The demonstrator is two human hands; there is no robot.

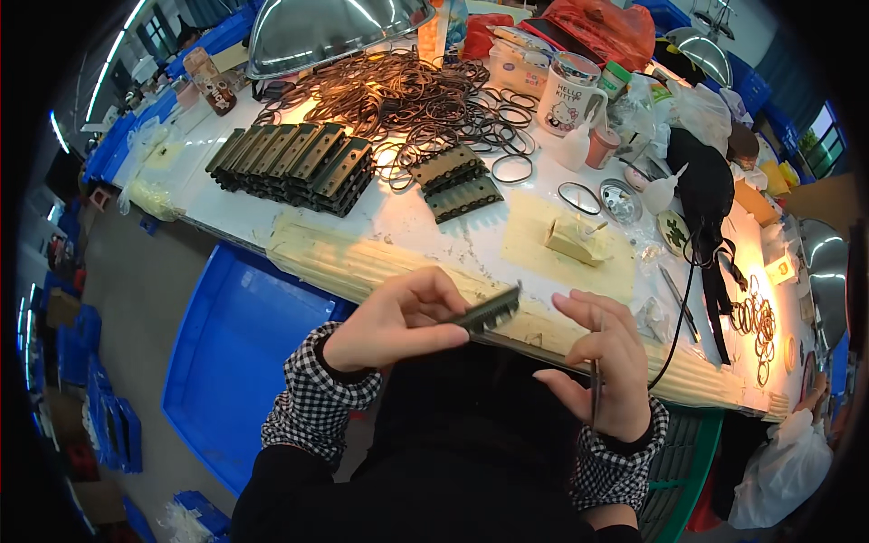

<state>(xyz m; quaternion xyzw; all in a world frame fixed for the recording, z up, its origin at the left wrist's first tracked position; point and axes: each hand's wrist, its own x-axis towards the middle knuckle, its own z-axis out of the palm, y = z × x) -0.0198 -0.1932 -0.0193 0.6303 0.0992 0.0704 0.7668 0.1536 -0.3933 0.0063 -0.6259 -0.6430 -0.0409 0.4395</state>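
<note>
My left hand (394, 319) is closed on a short dark-green strip (494, 310) with notches along one side, pinched between thumb and fingers. It is held tilted above the table's front edge. To its right, my right hand (617, 362) has its thumb and forefinger apart, and a slim dark metal tool (595, 391) sits against its fingers; its kind is unclear. Beyond my hands, several similar strips lie in a large stacked row (290, 163) and a smaller stack (454, 183). A yellowish block (577, 240) with a small stick in it rests on a pale sheet (525, 226).
Dark rubber-like rings (398, 95) lie heaped under a shiny lamp shade (335, 32). A white mug (568, 95), squeeze bottles (572, 145) and a round metal dish (620, 201) stand to the right. Corrugated cream padding (353, 271) lines the table edge, beside a blue bin (226, 362).
</note>
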